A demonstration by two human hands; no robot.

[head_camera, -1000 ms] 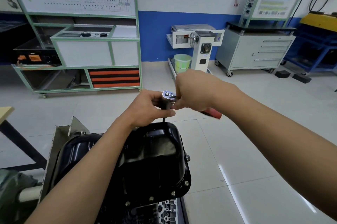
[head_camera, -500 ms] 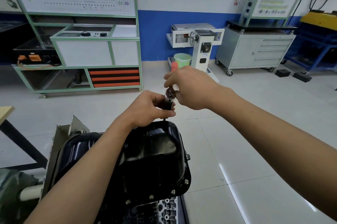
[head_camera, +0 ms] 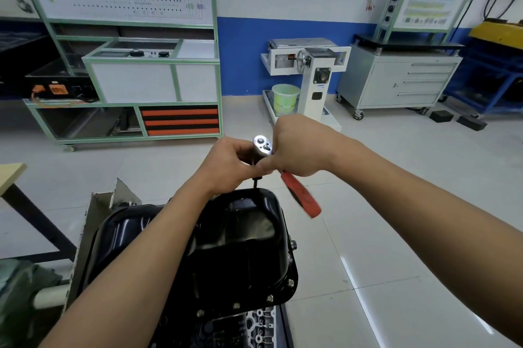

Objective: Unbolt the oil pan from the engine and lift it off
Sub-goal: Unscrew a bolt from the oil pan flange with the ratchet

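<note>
The black oil pan [head_camera: 240, 248] is sitting sump-side up on the engine [head_camera: 256, 328], directly below and in front of the person, with its long axis running away from the camera. Both hands are working just above the pan's far rim.

The left hand [head_camera: 226, 166] is curling its fingers round the upright shank under the ratchet head [head_camera: 262, 145], apparently steadying it. The right hand [head_camera: 297, 149] is gripping the top of the red handle [head_camera: 301, 197], which is slanting down past the pan's far right corner. The handle is blurred, so it is probably mid-swing.

A thin dark extension [head_camera: 256, 182] is dropping straight from the hands to the far flange; the bolt it is meeting is hidden behind the rim.

The next stroke turns on that vertical line. The tool's axis is standing over the pan's far edge, with the left hand nearer the pan's centre line and the right hand outboard, where the handle is getting open space to sweep.

Flange bolts [head_camera: 270, 297] along the pan's near edge are sitting in place — so, by my reading, lifting is some way off.
</note>
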